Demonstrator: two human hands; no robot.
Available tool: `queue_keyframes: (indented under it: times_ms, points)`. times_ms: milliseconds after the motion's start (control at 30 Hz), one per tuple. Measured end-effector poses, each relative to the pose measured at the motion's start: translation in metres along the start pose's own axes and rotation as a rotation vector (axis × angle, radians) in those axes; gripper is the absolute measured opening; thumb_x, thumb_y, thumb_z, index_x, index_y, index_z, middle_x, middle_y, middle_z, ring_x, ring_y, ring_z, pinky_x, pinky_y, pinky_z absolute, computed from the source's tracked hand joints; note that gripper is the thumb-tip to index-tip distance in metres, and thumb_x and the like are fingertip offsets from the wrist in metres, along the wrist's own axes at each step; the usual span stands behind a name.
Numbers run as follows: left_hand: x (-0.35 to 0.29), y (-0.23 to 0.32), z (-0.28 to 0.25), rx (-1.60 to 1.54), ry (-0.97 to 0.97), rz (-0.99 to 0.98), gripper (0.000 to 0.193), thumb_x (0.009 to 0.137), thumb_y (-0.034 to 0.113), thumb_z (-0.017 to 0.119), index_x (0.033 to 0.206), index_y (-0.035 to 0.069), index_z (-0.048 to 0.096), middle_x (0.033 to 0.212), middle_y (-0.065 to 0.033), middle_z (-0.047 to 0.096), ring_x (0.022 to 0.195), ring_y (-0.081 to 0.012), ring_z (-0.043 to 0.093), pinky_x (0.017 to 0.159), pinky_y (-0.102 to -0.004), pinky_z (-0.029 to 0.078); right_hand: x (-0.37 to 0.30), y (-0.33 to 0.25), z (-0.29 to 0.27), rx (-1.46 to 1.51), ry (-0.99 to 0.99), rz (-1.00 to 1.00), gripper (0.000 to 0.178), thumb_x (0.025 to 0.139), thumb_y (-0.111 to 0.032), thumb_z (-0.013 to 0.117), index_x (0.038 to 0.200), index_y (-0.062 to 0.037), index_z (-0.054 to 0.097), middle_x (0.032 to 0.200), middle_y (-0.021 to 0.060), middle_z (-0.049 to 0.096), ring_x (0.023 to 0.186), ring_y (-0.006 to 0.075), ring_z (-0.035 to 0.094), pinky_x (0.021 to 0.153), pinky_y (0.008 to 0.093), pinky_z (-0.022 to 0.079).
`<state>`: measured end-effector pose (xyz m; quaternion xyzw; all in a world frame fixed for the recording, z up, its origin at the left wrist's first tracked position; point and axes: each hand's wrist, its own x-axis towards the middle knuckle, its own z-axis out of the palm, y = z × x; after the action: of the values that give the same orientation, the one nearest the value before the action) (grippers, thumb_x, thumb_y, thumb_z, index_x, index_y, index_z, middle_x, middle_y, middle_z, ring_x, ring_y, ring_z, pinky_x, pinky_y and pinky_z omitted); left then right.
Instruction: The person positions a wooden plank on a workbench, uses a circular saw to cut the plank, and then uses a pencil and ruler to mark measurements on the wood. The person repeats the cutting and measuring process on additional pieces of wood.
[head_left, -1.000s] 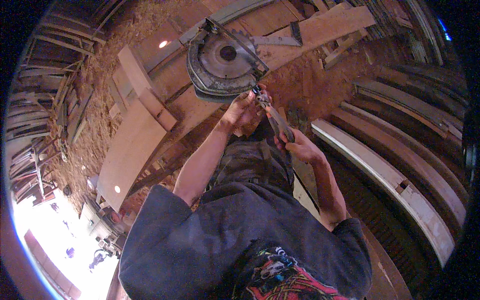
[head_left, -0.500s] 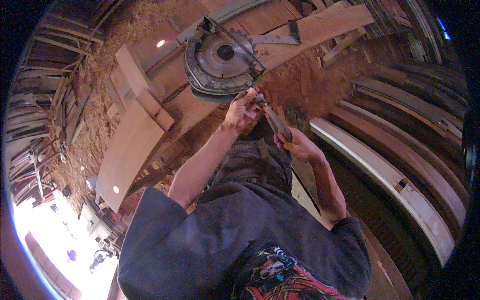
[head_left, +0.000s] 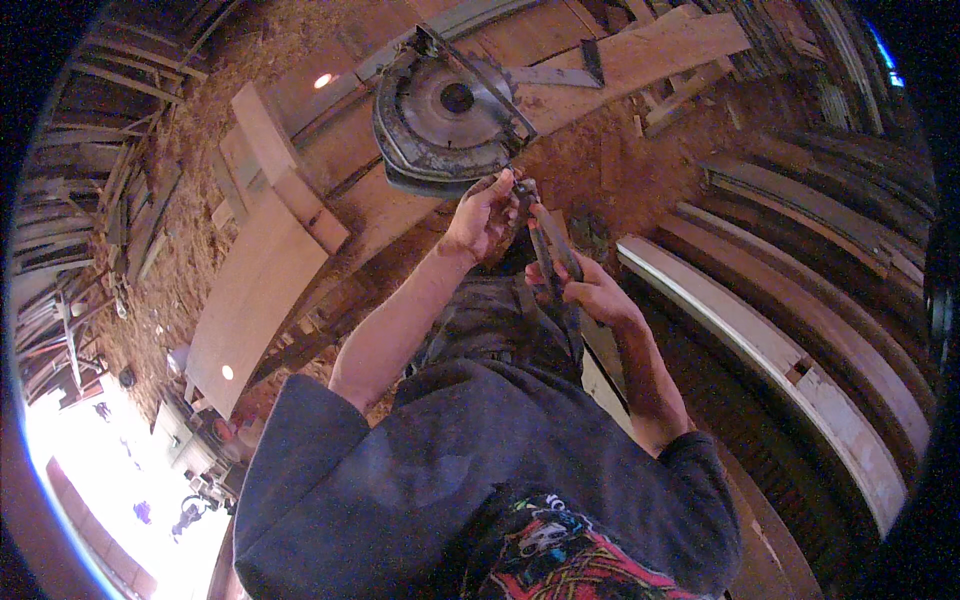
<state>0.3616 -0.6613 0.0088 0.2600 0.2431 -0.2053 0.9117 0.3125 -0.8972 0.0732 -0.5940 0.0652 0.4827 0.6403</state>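
Note:
A circular saw lies on its side on the workbench boards, its round toothed blade facing up. My left hand is raised to the saw's near edge, thumb and fingers pinched together. What they hold there is too small and dark to make out. My right hand grips a pair of long-handled pliers, whose two handles stand apart. The pliers' jaws are up beside my left fingertips, by the saw's lower right corner. A dark metal square-shaped piece lies right of the blade.
A wide plank and a wooden block lie left of the saw. Long boards are stacked on the right. Sawdust and scrap wood cover the left floor. Bright daylight enters at lower left.
The pliers' handles have spread apart, one now hanging lower toward my body. My left hand stays near the saw's edge, with only a slight shift.

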Motion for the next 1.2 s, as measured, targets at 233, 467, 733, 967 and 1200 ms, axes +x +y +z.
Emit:
queue_keyframes:
  times_ms: [233, 467, 733, 967, 1200]
  points:
    - [-0.001, 0.004, 0.001, 0.045, 0.004, -0.035, 0.033, 0.101, 0.032, 0.068, 0.122, 0.007, 0.064, 0.097, -0.0043, 0.071, 0.073, -0.0121, 0.062, 0.065, -0.0265, 0.052, -0.007, -0.015, 0.015, 0.093, -0.004, 0.005, 0.04, 0.07, 0.01, 0.044, 0.105, -0.0061, 0.05, 0.133, 0.0168, 0.062, 0.128, 0.0313, 0.059, 0.106, 0.0486, 0.051]
    - [0.002, 0.005, -0.009, 0.11, -0.024, -0.015, 0.035, 0.102, 0.035, 0.066, 0.122, 0.007, 0.064, 0.097, -0.0037, 0.07, 0.075, -0.0136, 0.066, 0.066, -0.0306, 0.054, 0.001, -0.009, 0.015, 0.056, -0.045, -0.079, 0.032, 0.071, 0.007, 0.047, 0.097, -0.0106, 0.045, 0.119, 0.0127, 0.062, 0.119, 0.0291, 0.062, 0.093, 0.0433, 0.055]
    - [-0.018, 0.013, 0.029, 0.173, 0.087, 0.015, 0.029, 0.102, 0.034, 0.064, 0.113, 0.007, 0.068, 0.093, -0.0021, 0.07, 0.07, -0.0108, 0.062, 0.061, -0.028, 0.05, 0.014, 0.018, 0.008, 0.007, 0.008, -0.082, 0.028, 0.078, 0.009, 0.049, 0.096, -0.0123, 0.044, 0.105, 0.0092, 0.056, 0.093, 0.0192, 0.059, 0.077, 0.0377, 0.053]
    - [-0.007, 0.004, 0.019, 0.07, 0.113, 0.025, 0.022, 0.099, 0.024, 0.069, 0.106, 0.003, 0.067, 0.089, -0.0084, 0.07, 0.072, -0.0202, 0.068, 0.061, -0.0346, 0.057, 0.017, 0.027, 0.007, -0.021, 0.014, -0.156, 0.007, 0.094, -0.012, 0.059, 0.1, -0.0081, 0.06, 0.093, -0.0018, 0.061, 0.089, 0.0129, 0.056, 0.079, 0.0327, 0.049]
    - [-0.005, 0.0, 0.021, 0.083, 0.17, 0.041, 0.026, 0.103, 0.036, 0.062, 0.102, 0.012, 0.069, 0.078, 0.0018, 0.067, 0.062, -0.0096, 0.058, 0.053, -0.0262, 0.043, 0.014, 0.014, 0.013, -0.068, 0.014, -0.104, 0.003, 0.094, -0.01, 0.055, 0.097, -0.0087, 0.056, 0.093, 0.0003, 0.06, 0.087, 0.0134, 0.055, 0.077, 0.0327, 0.049]
